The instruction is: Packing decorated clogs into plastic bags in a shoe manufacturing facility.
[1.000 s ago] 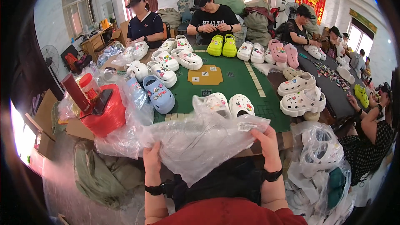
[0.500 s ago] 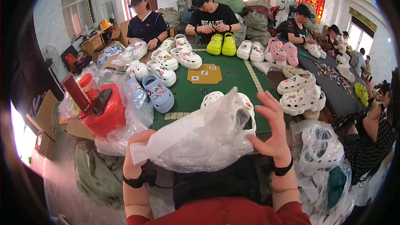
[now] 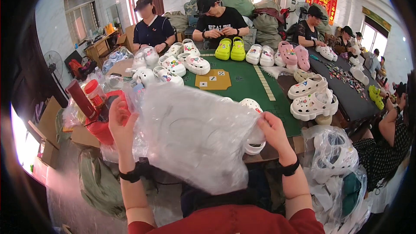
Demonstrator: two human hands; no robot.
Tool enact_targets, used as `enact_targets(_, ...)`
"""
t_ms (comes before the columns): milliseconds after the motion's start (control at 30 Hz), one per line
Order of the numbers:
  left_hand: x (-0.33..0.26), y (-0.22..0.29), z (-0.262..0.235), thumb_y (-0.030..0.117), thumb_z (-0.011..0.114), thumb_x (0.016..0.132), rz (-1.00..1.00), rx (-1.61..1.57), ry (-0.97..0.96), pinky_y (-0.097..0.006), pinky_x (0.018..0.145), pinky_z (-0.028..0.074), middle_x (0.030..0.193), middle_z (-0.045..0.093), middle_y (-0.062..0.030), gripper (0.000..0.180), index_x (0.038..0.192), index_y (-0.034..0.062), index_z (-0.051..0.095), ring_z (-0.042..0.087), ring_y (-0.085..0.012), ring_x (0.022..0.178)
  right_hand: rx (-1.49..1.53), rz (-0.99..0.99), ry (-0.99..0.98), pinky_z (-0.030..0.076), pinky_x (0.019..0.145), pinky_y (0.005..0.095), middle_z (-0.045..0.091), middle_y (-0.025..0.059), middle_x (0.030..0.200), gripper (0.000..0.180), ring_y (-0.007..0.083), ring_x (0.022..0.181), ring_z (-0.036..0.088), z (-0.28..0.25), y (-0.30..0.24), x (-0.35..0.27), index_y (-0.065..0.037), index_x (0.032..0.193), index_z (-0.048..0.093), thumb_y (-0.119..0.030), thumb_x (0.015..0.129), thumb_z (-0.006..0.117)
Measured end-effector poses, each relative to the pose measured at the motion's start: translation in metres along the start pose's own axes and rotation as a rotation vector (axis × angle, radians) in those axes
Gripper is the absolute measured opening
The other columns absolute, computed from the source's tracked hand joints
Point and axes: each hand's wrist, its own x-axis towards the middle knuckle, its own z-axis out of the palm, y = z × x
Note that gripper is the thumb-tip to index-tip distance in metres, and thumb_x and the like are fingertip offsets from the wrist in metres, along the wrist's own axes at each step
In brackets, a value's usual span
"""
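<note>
A clear, wrinkled plastic bag (image 3: 195,132) spreads out flat in front of me, above the near edge of the table, blurred by motion. At its right edge my right hand (image 3: 274,132) pinches the plastic between thumb and fingers. My left hand (image 3: 122,125) is at the opposite edge, fingers curled and thumb against the plastic; its exact grip is partly blurred. Behind the bag, a white clog with charms (image 3: 251,104) shows in part, and a white sole (image 3: 255,148) sticks out below my right hand. The bag hides the rest of them.
Several decorated white clogs (image 3: 195,63) and a lime green pair (image 3: 230,49) stand on the green table (image 3: 247,86). More white clogs (image 3: 313,104) sit at right. A red plastic roll (image 3: 100,132) is at left. Bagged clogs (image 3: 333,154) lie beside my right arm. Other people work around.
The bag has gone from bunched to spread wide. My right hand, open before, has closed on its edge. My left hand has moved up and left. The blue clog is now hidden.
</note>
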Motion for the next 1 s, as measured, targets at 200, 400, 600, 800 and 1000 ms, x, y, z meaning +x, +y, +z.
enact_targets(200,-0.083,0.021,0.038,0.01,0.081,0.073,0.166,0.261,-0.172,-0.034,0.079,0.048,0.112,0.06,-0.0111,0.056,0.124,0.004,0.058,0.059,-0.0223,0.095,0.349,0.441,0.284,0.048,0.05,0.0256,0.059,-0.0001,0.082,0.025,0.0084,0.066,0.054,0.013,0.06,0.019,-0.002,0.099,0.063,-0.026,0.098,0.056)
enact_targets(400,-0.154,0.031,0.079,0.036,0.088,0.068,0.006,0.267,-0.676,-0.044,0.107,0.041,0.143,0.042,-0.0241,0.095,0.146,0.0053,0.043,0.047,-0.0408,0.13,0.374,0.43,0.351,0.051,0.054,0.0291,0.06,0.0027,0.093,0.025,0.0108,0.081,0.056,0.023,0.072,0.004,-0.001,0.107,0.059,-0.025,0.098,0.057)
enact_targets(600,-0.135,-0.078,0.083,0.02,0.082,0.071,-0.259,0.041,-0.65,-0.044,0.113,0.036,0.156,0.028,-0.0282,0.083,0.145,0.0107,0.047,0.035,-0.0417,0.142,0.186,0.338,0.231,0.052,0.074,0.0284,0.065,0.0068,0.101,0.028,0.0125,0.09,0.061,0.012,0.066,-0.011,-0.001,0.116,0.056,-0.018,0.095,0.062)
enact_targets(800,-0.1,-0.054,0.079,0.011,0.08,0.072,-0.002,0.446,-0.341,-0.046,0.109,0.037,0.153,0.037,-0.0222,0.07,0.138,0.0107,0.054,0.04,-0.0422,0.134,0.448,0.364,0.263,0.046,0.055,0.0255,0.066,0.0066,0.093,0.032,0.0093,0.075,0.058,0.028,0.067,-0.008,-0.004,0.123,0.051,-0.013,0.094,0.062)
enact_targets(1000,-0.122,0.009,0.087,0.018,0.08,0.076,0.293,0.515,-0.608,-0.047,0.103,0.042,0.144,0.048,-0.017,0.063,0.134,0.012,0.057,0.046,-0.04,0.127,0.662,0.427,0.244,0.047,0.056,0.0237,0.065,0.0059,0.1,0.036,0.0088,0.08,0.059,0.037,0.033,0.009,-0.006,0.132,0.048,-0.018,0.098,0.057)
